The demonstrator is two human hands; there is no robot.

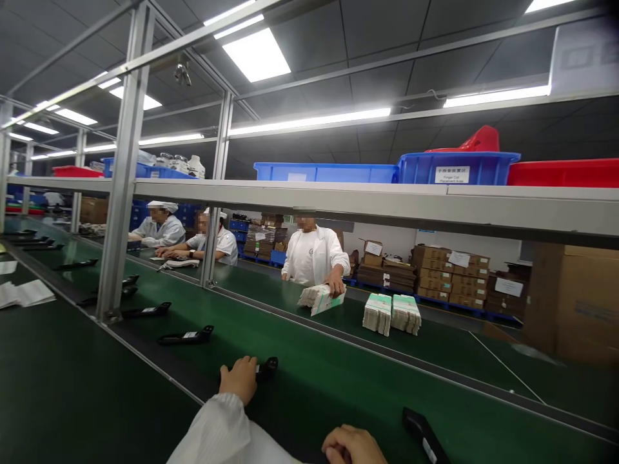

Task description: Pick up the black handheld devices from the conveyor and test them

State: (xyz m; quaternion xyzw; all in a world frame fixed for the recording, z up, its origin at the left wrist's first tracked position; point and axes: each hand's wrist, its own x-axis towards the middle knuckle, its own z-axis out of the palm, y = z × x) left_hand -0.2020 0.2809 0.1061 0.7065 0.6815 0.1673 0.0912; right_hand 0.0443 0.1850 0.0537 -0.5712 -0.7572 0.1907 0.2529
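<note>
My left hand [238, 380] reaches over the green conveyor belt [309, 367], its fingers closed around the near end of a long black plastic part [267, 368]. The far end of that part sticks out to the right of my fingers; the rest is hidden under the hand. At the bottom edge my right hand [354, 444] has its fingers curled and is partly cut off. Anything inside those fingers is hidden. Another black plastic part [425, 435] with a white label lies to its right. Further up the belt on the left lie similar parts, among them one labelled black part [187, 336].
Across the belt a person in white [312, 254] holds a bundle of white-green cartons [322, 299]; two more carton stacks [391, 314] stand beside it. A metal post [123, 167] and an overhead shelf [367, 201] with bins frame the view. White papers [26, 293] lie left.
</note>
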